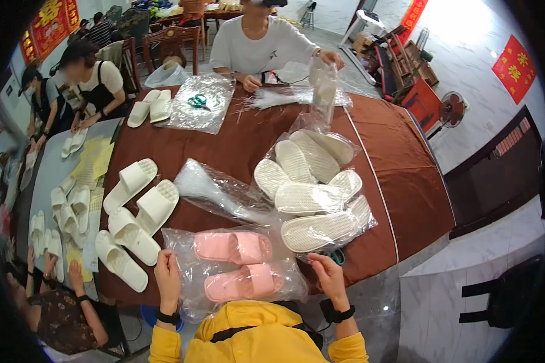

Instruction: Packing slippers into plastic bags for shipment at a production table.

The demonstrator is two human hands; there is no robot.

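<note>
A pair of pink slippers (242, 281) lies inside a clear plastic bag (181, 242) at the near edge of the table, side by side. My left hand (168, 279) grips the bag's left edge, fingers closed on the film. On the other side, my right hand (328, 277) pinches what looks like the bag's right edge; the film there is hard to see. Just beyond those fingers lie green-handled scissors (338, 257). Farther right is a heap of bagged cream slippers (318, 233). A clear bag of thin white strands (215, 190) rests beyond the pink pair.
Loose white slippers (136, 215) sit left on the brown tablecloth (248, 145). Across the table, a person in white (266, 45) holds up a clear bag (324, 91). More scissors (198, 101) lie on plastic film. Other people work at the grey table (48, 175) on the left.
</note>
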